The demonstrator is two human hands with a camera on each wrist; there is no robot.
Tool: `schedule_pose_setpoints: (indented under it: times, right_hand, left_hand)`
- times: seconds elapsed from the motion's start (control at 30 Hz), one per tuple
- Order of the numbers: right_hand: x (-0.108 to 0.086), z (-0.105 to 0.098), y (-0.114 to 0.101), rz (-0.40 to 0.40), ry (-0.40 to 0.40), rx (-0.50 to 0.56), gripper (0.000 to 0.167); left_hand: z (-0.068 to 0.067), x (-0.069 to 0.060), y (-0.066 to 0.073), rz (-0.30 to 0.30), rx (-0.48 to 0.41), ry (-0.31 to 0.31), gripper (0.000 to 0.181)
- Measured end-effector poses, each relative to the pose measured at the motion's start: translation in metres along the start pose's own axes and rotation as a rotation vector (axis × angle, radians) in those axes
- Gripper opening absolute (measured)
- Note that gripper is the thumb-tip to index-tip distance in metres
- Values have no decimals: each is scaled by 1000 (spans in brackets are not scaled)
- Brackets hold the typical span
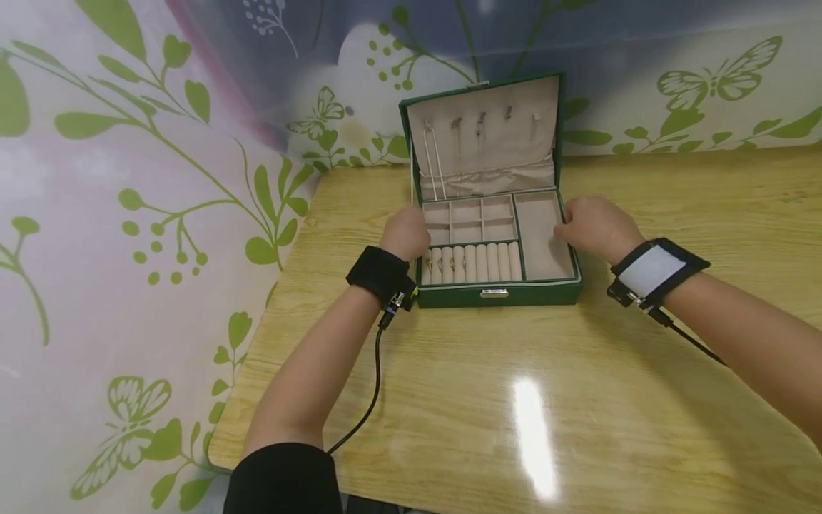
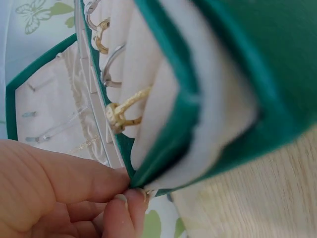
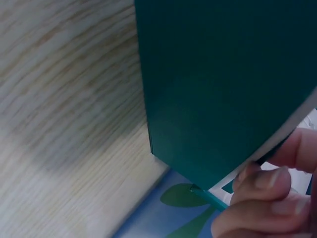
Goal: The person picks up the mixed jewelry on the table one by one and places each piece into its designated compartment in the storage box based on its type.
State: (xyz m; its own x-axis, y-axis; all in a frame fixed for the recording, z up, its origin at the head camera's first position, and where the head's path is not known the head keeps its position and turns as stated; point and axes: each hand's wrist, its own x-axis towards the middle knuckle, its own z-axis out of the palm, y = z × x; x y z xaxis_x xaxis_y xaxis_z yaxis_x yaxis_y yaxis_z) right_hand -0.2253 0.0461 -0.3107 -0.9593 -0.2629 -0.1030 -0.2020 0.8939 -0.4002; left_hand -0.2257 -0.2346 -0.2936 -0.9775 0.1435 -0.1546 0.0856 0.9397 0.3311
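Note:
A green jewelry box (image 1: pixel 449 297) stands on the table with its lid (image 1: pixel 507 150) raised. Inside sits a lift-out tray (image 1: pixel 544 235) with beige compartments and ring rolls. My left hand (image 1: pixel 406 233) pinches the tray's left edge; in the left wrist view a green corner lies between thumb and fingers. Several gold and silver rings (image 2: pixel 124 111) sit in the rolls beside it. On the opposite side my right hand (image 1: pixel 600 225) pinches the tray's right edge, its fingers (image 3: pixel 262 188) curled at the rim. Necklaces (image 1: pixel 441 160) hang from hooks in the lid.
The wood-grain table (image 1: pixel 449 400) reaches a patterned wall (image 1: pixel 160 143) on the left and behind the box. A light reflection shines on the tabletop. Each wrist wears a black strap with a cable (image 1: pixel 375 385).

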Motion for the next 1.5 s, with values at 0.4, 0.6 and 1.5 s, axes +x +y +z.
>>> schedule_pose_setpoints:
  times: [0.4,0.6,1.5]
  right_hand:
    - [1,1,-8,-15,10,-225,21]
    - [-2,8,-2,-44,67,-222,16]
    - [77,-114,-41,19,174,254,65]
  left_hand:
    - [10,3,12,41,274,23,25]
    - [19,-2,12,29,230,105,25]
    - [-113,74,-10,-232,-559,166,54]
